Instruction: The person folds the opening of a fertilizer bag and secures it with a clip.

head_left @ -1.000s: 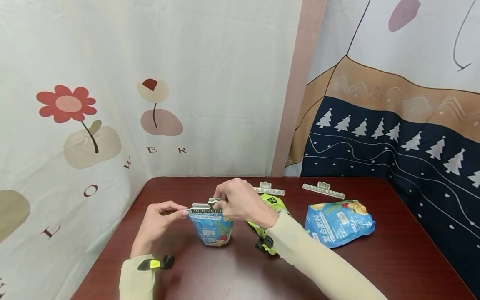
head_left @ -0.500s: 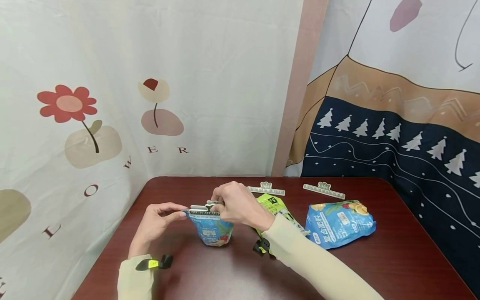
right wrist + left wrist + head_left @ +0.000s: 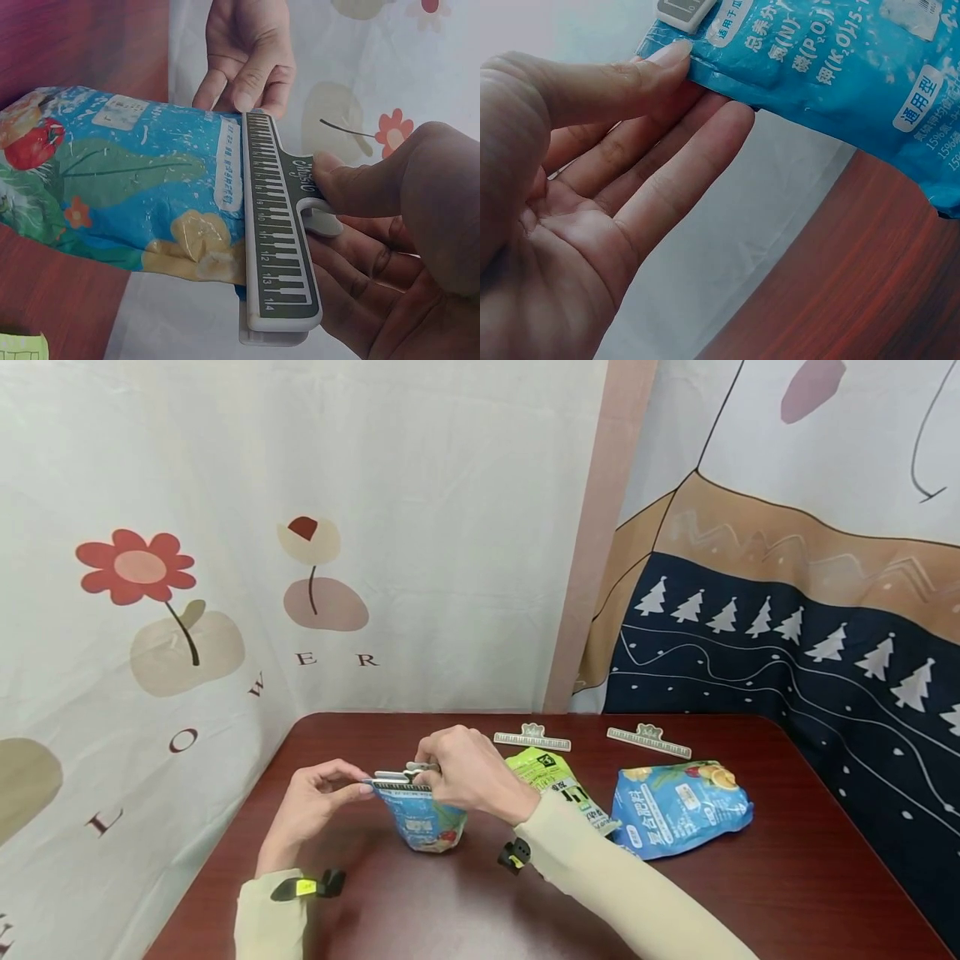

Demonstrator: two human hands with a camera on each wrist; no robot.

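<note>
A blue bag (image 3: 424, 820) with Chinese print and fruit pictures stands upright on the table, left of centre. My left hand (image 3: 309, 808) pinches its top left corner between thumb and fingers; the left wrist view shows the thumb on the blue film (image 3: 817, 82). Across the bag's top edge lies a long bag clip (image 3: 276, 225) with a piano-key pattern and numbers. My right hand (image 3: 474, 775) pinches the clip's handle, thumb on the printed side. In the right wrist view the clip's bar runs along the full top of the bag. The right hand hides part of the clip from the head view.
A yellow-green bag (image 3: 546, 770) lies right of my right hand, partly behind the sleeve. Beyond it lies another blue bag (image 3: 682, 810). Two similar clips, a left one (image 3: 532, 739) and a right one (image 3: 648, 742), rest near the table's (image 3: 465, 918) back edge.
My right hand and the clip have shifted slightly left along the bag's top, and the top leans a little left. More of the yellow-green bag shows. My left hand keeps its pinch.
</note>
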